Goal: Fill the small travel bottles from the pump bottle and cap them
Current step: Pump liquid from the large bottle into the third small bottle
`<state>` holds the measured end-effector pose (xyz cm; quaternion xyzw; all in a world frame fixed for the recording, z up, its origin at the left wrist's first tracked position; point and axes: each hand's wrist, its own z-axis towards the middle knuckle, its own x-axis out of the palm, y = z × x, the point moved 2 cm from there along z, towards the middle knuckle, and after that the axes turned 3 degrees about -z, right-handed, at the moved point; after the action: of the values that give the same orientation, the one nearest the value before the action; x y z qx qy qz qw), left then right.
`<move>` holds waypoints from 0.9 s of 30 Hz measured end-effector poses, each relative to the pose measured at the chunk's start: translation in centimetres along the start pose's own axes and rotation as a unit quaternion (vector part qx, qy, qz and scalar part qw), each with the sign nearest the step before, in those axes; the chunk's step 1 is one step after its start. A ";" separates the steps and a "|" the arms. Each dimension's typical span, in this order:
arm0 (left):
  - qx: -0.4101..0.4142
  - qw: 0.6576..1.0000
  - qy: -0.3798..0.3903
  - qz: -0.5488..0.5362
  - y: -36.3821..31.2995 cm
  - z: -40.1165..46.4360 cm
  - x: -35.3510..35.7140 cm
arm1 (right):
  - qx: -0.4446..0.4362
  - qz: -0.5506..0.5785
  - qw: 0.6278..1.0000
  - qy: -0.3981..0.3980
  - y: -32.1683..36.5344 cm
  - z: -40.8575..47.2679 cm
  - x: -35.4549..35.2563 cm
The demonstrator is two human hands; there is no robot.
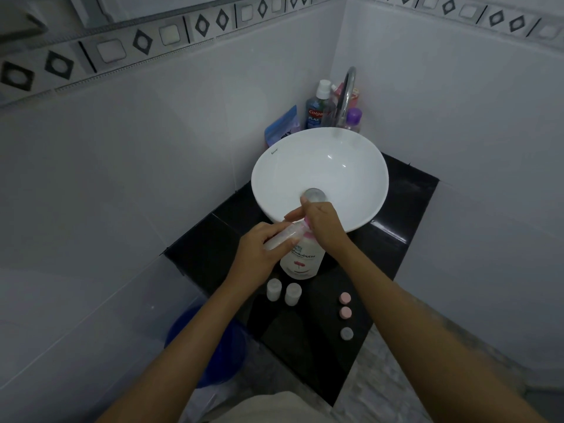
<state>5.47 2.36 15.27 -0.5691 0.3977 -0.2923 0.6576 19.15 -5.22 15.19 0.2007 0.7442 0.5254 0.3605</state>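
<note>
A white pump bottle point(300, 261) with a pink flower label stands on the black counter point(393, 215) in front of the sink. My right hand point(323, 224) rests on its pink pump head, palm down. My left hand point(259, 251) grips a small clear travel bottle point(282, 238), tilted with its mouth at the pump nozzle. Two more small white travel bottles point(273, 289) point(293, 294) stand upright in front of the pump bottle. Three loose caps lie to the right: two pink point(345, 298) point(345, 312) and one grey point(346, 333).
A white bowl sink point(360, 154) with a chrome tap point(348, 93) fills the back of the counter. Behind it stand a mouthwash bottle point(317, 108), a purple-capped bottle point(354, 119) and a blue pouch point(282, 126). A blue bucket point(232, 346) sits on the floor at the left.
</note>
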 end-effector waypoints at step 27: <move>0.006 1.000 -0.011 0.025 0.1 -0.2 0.1 | 0.005 -0.013 1.000 -0.002 0.2 -0.1 -0.1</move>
<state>5.34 2.24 15.12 -0.5584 0.4030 -0.2721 0.6721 19.10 -5.24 15.44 0.1933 0.7486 0.5166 0.3679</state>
